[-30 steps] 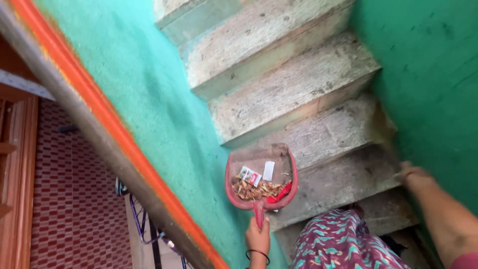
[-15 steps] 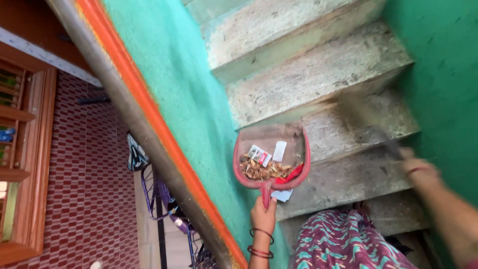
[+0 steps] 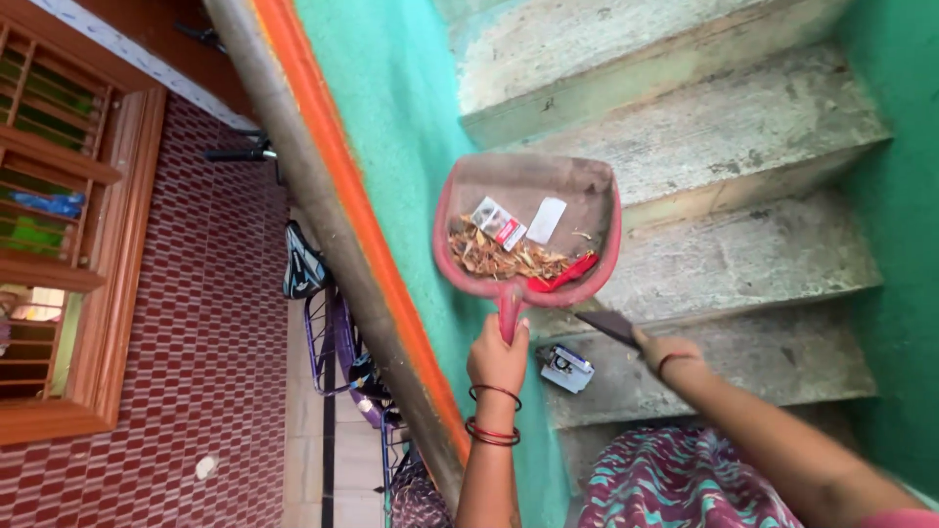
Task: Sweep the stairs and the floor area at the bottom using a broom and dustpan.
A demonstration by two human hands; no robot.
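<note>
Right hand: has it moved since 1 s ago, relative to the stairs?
Yes. The right hand left the green wall at the step's far end and now sits toward the middle of the stairs, close to the dustpan handle.

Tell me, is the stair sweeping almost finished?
Partly, it seems. The red dustpan in the left hand already holds dry leaves and scraps of wrapper, so some sweeping is done. In hand: the right hand grips a dark broom end by the pan. Left: a small crumpled packet lies on the concrete step, and the steps above look dusty.
</note>
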